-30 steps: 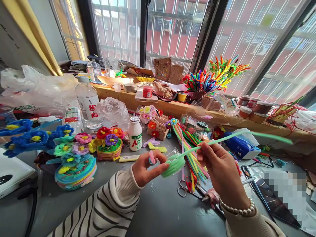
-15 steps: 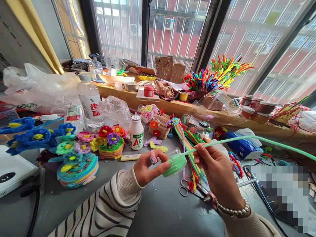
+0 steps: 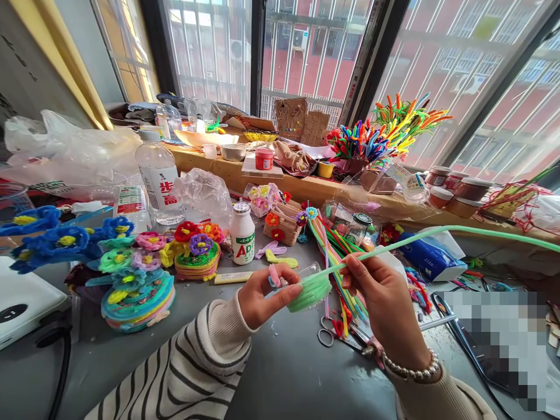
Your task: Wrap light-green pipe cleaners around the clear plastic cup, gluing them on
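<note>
My left hand (image 3: 271, 297) pinches a small clear plastic cup (image 3: 314, 269) whose lower part is wrapped in rows of mint-green pipe cleaner (image 3: 310, 293). From the wrapped rows a long free length runs up to the right, past the frame's edge. My right hand (image 3: 380, 297) is closed on that strand a little way from the cup, thumb against fingers. Beneath the hands lie scissors (image 3: 326, 338) and a bundle of coloured pipe cleaners (image 3: 339, 268). Fingers cover the cup's left side.
A white drink bottle (image 3: 242, 234), a small flower basket (image 3: 284, 224) and round pipe-cleaner boxes with flowers (image 3: 136, 306) stand to the left and behind. A water bottle (image 3: 160, 181) is farther back. At right are a blue tissue pack (image 3: 426, 256) and a dark, partly blurred-out device (image 3: 452, 332).
The free end of the green pipe cleaner has swung slightly upward at the right. My hands hold nearly the same places, the right one a touch lower.
</note>
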The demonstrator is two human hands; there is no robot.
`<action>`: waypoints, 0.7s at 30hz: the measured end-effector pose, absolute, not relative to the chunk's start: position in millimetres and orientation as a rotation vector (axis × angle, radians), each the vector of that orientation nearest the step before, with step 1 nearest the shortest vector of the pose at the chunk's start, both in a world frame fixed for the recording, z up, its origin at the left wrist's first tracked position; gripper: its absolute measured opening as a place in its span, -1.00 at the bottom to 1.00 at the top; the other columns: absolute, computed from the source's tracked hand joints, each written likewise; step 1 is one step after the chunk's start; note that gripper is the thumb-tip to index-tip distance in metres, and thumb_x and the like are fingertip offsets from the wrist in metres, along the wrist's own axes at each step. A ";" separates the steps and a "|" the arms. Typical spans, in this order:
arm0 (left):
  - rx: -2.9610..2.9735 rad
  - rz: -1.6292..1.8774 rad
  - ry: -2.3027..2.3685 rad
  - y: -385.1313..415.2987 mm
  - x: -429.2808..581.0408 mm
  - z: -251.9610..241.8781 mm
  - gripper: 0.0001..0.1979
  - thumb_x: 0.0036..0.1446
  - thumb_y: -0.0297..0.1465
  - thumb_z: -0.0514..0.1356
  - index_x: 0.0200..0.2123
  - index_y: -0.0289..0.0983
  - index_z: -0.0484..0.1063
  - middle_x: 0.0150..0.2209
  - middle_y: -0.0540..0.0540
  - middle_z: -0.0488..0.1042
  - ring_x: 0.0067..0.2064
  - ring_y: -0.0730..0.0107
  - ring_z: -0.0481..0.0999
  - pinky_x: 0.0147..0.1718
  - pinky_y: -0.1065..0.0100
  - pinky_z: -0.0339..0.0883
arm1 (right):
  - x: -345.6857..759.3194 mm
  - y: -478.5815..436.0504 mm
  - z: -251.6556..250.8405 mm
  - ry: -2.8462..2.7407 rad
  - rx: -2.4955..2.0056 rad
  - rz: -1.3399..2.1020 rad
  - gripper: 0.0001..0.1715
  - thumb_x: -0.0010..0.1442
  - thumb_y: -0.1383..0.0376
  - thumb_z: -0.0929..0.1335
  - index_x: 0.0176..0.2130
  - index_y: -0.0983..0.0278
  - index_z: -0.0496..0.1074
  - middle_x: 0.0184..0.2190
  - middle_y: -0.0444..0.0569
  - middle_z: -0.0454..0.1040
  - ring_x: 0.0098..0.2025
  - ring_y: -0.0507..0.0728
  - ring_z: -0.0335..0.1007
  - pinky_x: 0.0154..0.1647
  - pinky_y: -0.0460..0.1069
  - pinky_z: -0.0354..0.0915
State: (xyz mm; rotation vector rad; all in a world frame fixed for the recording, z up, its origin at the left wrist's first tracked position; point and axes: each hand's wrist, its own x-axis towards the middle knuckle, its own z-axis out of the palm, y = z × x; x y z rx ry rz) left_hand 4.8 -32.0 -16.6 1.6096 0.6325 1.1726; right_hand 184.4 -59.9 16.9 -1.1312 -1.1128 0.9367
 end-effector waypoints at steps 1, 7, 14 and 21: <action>1.608 1.168 0.626 -31.2 5.1 -17.3 -0.80 -0.02 -0.28 0.15 -0.50 -0.32 0.36 -0.53 0.00 0.28 -0.49 0.49 0.23 -0.47 0.38 0.19 | 184.8 -59.8 16.9 -1.118 -1.135 0.924 -0.76 -0.02 0.17 0.38 -0.48 0.33 0.42 -0.66 -0.16 0.37 -0.60 -0.05 0.25 -0.60 -0.15 0.20; 1.592 1.172 0.587 -26.5 7.0 -23.4 -0.76 -0.01 -0.23 0.13 -0.50 -0.31 0.33 -0.52 0.00 0.26 -0.53 0.52 0.21 -0.57 0.42 0.15 | 186.6 -58.6 16.5 -1.147 -1.144 0.865 -0.77 -0.04 0.17 0.38 -0.48 0.32 0.43 -0.66 -0.15 0.38 -0.61 -0.04 0.26 -0.60 -0.14 0.22; 1.568 1.157 0.685 -29.8 6.0 -18.4 -0.69 -0.01 -0.14 0.09 -0.45 -0.30 0.31 -0.49 -0.01 0.23 -0.45 0.46 0.21 -0.47 0.37 0.15 | 186.0 -58.6 15.6 -1.158 -1.149 0.880 -0.76 -0.02 0.17 0.37 -0.46 0.32 0.42 -0.64 -0.15 0.39 -0.59 -0.04 0.26 -0.58 -0.13 0.21; 1.474 1.152 0.673 -29.3 3.2 -20.0 -0.72 0.03 -0.16 0.06 -0.48 -0.28 0.24 -0.46 0.01 0.14 -0.43 0.47 0.13 -0.40 0.35 0.09 | 179.5 -63.1 15.9 -1.162 -1.131 0.938 -0.79 0.01 0.18 0.36 -0.44 0.30 0.40 -0.64 -0.16 0.38 -0.59 -0.05 0.24 -0.60 -0.15 0.18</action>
